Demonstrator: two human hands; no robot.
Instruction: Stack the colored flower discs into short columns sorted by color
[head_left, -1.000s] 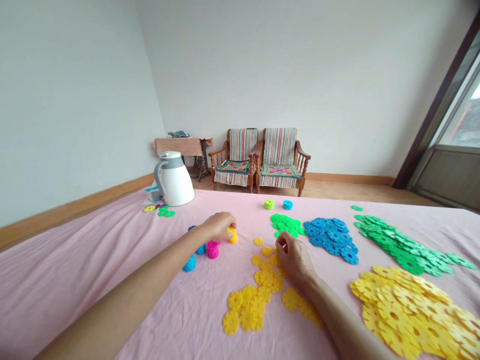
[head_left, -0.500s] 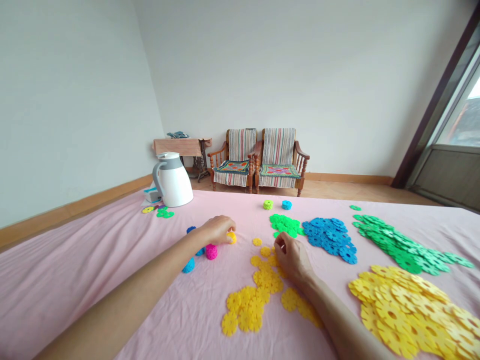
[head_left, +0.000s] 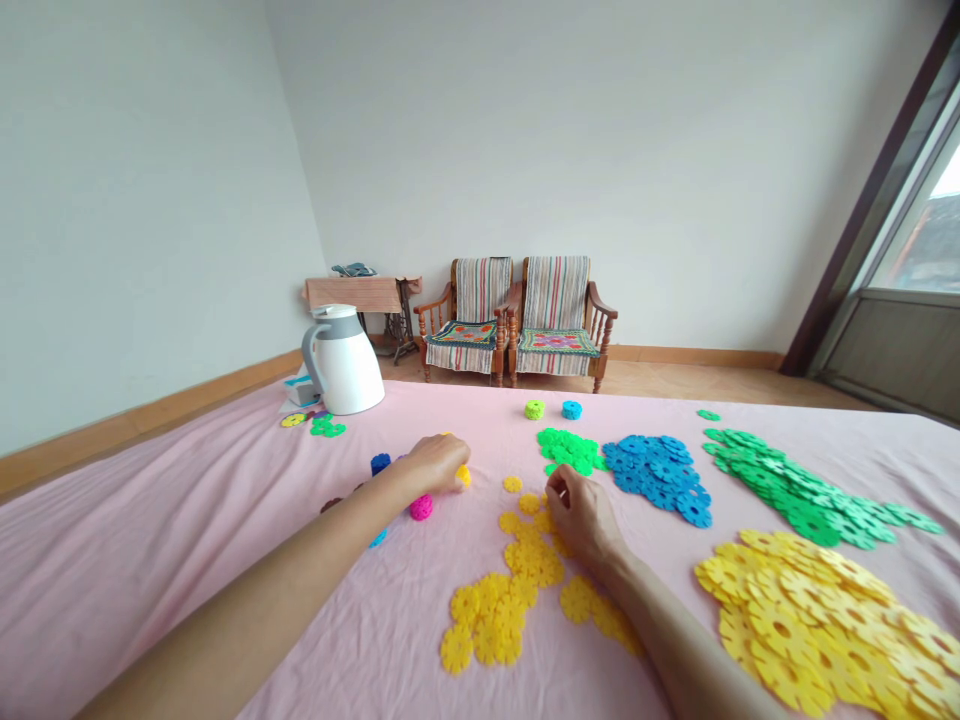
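My left hand point(head_left: 441, 463) is closed around a small stack of yellow snowflake discs point(head_left: 464, 477), partly hidden by the fingers, at the cloth. Just below it stands a magenta stack point(head_left: 421, 507); a dark blue stack point(head_left: 380, 464) is on its left, and a light blue one point(head_left: 378, 538) is mostly behind the forearm. My right hand point(head_left: 581, 508) hovers over or rests at the edge of the scattered yellow discs point(head_left: 534, 557). Its fingers are pinched together, and whatever is between them is hidden.
Loose discs lie in piles: light green point(head_left: 568, 450), blue point(head_left: 660, 473), green point(head_left: 787, 485) and large yellow point(head_left: 817, 620). Lime point(head_left: 534, 410) and blue stacks point(head_left: 572, 410) stand at the back. A white jug point(head_left: 346, 362) stands at the left on the pink cloth point(head_left: 360, 650).
My left forearm has shifted slightly, so more of the dark blue stack and some brown discs show, while the light blue stack is more covered. My right hand stays nearly still.
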